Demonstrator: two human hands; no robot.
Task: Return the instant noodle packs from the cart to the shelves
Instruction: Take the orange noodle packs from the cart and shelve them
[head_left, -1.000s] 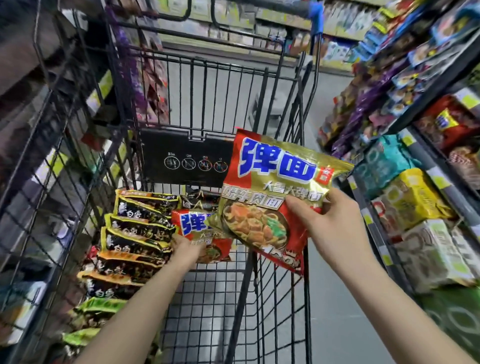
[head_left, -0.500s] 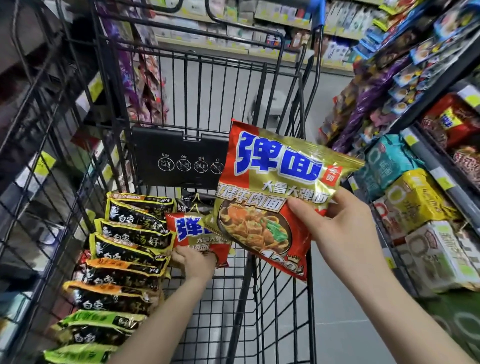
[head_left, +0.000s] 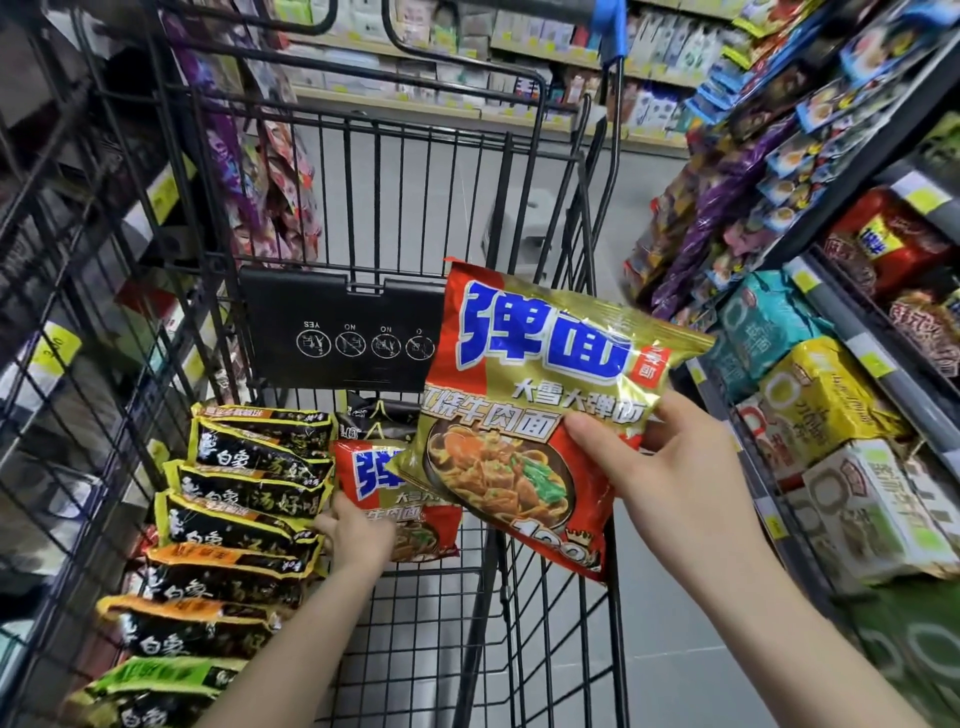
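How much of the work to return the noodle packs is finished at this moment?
Done: nothing can be confirmed; which shelf packs came from the cart cannot be told. In hand: the right hand holds a red-and-gold noodle pack above the cart, and the left hand grips a second matching pack inside it. Left: the row of black packs along the cart's left side.

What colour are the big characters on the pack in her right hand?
Blue with white outlines, on the red-and-gold noodle pack; head view.

At frame centre the right hand (head_left: 680, 467) grips a red-gold noodle pack (head_left: 540, 384) above the cart (head_left: 519, 623); lower left, the left hand (head_left: 358, 535) grasps a matching pack (head_left: 384, 483).
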